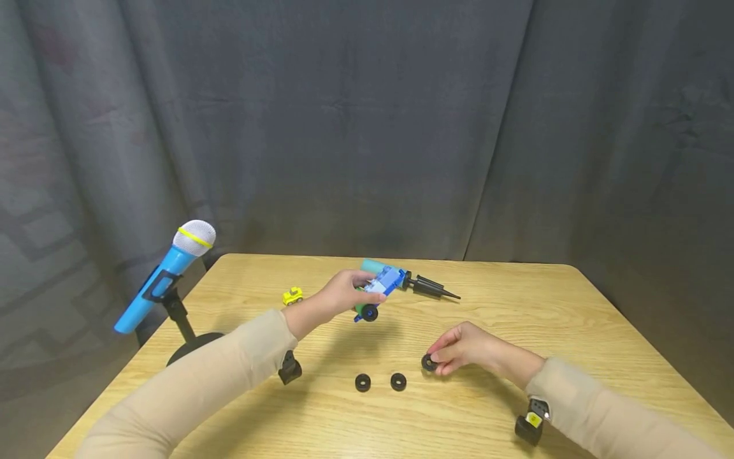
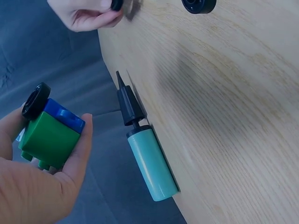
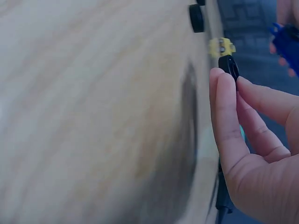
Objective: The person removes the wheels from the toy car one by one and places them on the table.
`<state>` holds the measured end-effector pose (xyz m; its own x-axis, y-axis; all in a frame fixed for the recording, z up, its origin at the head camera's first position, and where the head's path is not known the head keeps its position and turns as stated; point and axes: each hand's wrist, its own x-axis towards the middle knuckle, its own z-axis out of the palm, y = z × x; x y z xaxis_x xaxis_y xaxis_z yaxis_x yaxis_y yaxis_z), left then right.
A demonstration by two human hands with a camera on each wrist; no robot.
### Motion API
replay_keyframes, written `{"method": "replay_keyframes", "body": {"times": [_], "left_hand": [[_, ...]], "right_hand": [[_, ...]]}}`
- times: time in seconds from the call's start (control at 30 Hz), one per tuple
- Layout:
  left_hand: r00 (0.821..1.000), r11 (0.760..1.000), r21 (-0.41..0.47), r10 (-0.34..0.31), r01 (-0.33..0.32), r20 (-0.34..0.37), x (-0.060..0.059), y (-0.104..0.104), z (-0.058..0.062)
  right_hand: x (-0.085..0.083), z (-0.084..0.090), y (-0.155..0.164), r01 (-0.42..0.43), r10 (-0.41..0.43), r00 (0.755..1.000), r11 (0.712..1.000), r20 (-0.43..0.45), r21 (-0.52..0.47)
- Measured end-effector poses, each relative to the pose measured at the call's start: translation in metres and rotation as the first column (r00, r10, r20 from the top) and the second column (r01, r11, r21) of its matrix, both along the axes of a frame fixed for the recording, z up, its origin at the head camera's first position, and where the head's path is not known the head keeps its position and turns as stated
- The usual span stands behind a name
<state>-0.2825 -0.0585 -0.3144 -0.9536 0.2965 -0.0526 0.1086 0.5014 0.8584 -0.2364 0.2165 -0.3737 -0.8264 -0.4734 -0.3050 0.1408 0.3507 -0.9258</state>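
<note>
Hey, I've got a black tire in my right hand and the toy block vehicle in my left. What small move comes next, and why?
I'd probably bring your right hand toward the toy block vehicle in your left hand: the black tire is pinched at your fingertips, apart from the vehicle, which already carries a similar black wheel.

The person's left arm (image 1: 212,376) and right arm (image 1: 608,405) both reach forward, with the left grip (image 1: 341,296) farther out, its thumb and fingers spread apart in a hold, and the right grip (image 1: 467,347) closer in, pinching with thumb and fingertips.
</note>
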Motion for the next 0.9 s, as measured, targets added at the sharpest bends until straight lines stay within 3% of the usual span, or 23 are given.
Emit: {"method": "replay_keyframes", "body": {"times": [0.57, 0.9], "left_hand": [[0.998, 0.996, 0.087, -0.006, 0.000, 0.067, 0.000, 0.000, 0.001], [0.997, 0.996, 0.090, -0.021, 0.014, 0.075, 0.000, 0.000, 0.000]], "right_hand": [[0.013, -0.005, -0.001, -0.062, 0.072, 0.995, 0.988, -0.072, 0.139], [0.003, 0.004, -0.001, -0.124, 0.140, 0.985, 0.982, -0.105, 0.141]]}}
